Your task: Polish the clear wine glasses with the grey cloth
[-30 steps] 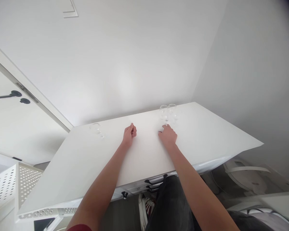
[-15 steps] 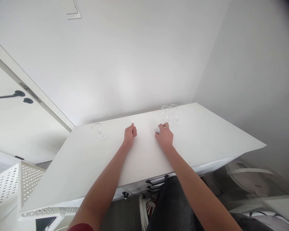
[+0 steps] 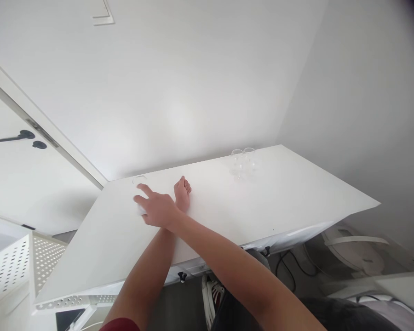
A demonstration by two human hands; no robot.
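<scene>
My left hand (image 3: 182, 192) rests on the white tabletop (image 3: 221, 216) as a closed fist, thumb on top, and nothing shows in it. Crossing over my left forearm, my right hand (image 3: 155, 207) is at the left side of the table. A small whitish thing (image 3: 142, 210) shows beneath its fingers and thumb; its kind is unclear. The index and middle fingers stretch toward a clear glass (image 3: 139, 178), whose rim shows just beyond them while the hand hides the rest. Two clear stemmed glasses (image 3: 243, 161) stand close together near the back edge.
A white wall rises behind the table. At left is a door with a black handle (image 3: 14, 136), and a white perforated panel (image 3: 48, 255) stands by the table's left edge. Black knobs (image 3: 182, 276) sit on the front below the top. A black cable (image 3: 290, 266) lies on the floor.
My right hand has swung left from near the two glasses, across my left forearm to the single glass, with the small whitish thing still in it. My left fist has barely moved.
</scene>
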